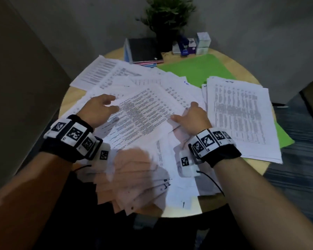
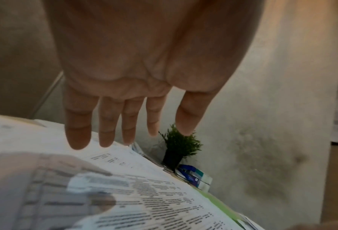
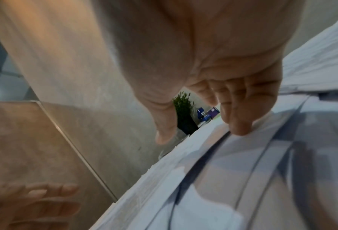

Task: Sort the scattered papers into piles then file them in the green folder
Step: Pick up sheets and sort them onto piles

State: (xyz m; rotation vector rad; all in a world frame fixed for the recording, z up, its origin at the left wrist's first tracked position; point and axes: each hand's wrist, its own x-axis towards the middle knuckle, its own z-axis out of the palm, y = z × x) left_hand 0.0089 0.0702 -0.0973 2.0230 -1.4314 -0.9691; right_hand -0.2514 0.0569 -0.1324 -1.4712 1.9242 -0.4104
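Printed white papers [image 1: 116,76] lie scattered over a round wooden table [image 1: 257,167]. The green folder [image 1: 197,69] lies open at the back right, and a squared pile of table-printed sheets [image 1: 238,114] covers its near half. A sheet of dense text [image 1: 143,114] sits on top between my hands. My left hand [image 1: 99,109] hovers just above its left edge with straight, spread fingers [image 2: 77,132] and holds nothing. My right hand [image 1: 192,118] is at the sheet's right corner. Its curled fingertips [image 3: 240,129] dig into the paper while the thumb [image 3: 164,137] stands apart.
A potted plant [image 1: 167,20], a black notebook stack [image 1: 145,49] and small boxes [image 1: 193,45] stand at the table's back edge by the wall. Several loose sheets [image 1: 134,186] overhang the near edge. Carpeted floor [image 1: 296,177] lies to the right.
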